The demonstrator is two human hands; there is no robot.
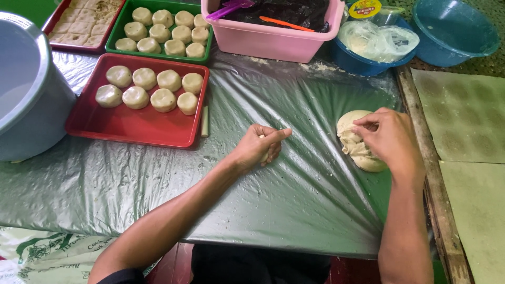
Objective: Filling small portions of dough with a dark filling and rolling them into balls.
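Note:
My left hand (259,148) rests mid-table on the plastic-covered surface (294,194), fingers curled around a small piece of pale dough that barely shows. My right hand (388,138) lies on a large lump of pale dough (351,126) at the right of the table, its fingertips pinching into the top of the lump. A red tray (121,123) to the left holds several round dough pieces (164,100). A short pale dough stick (205,121) lies beside the tray's right edge.
A green tray (120,25) of dough rounds and another red tray (58,21) stand at the back left. A pink tub (273,44), blue bowls (457,31) and a plastic-bag-filled bowl (376,42) line the back. A grey bucket (31,94) sits far left.

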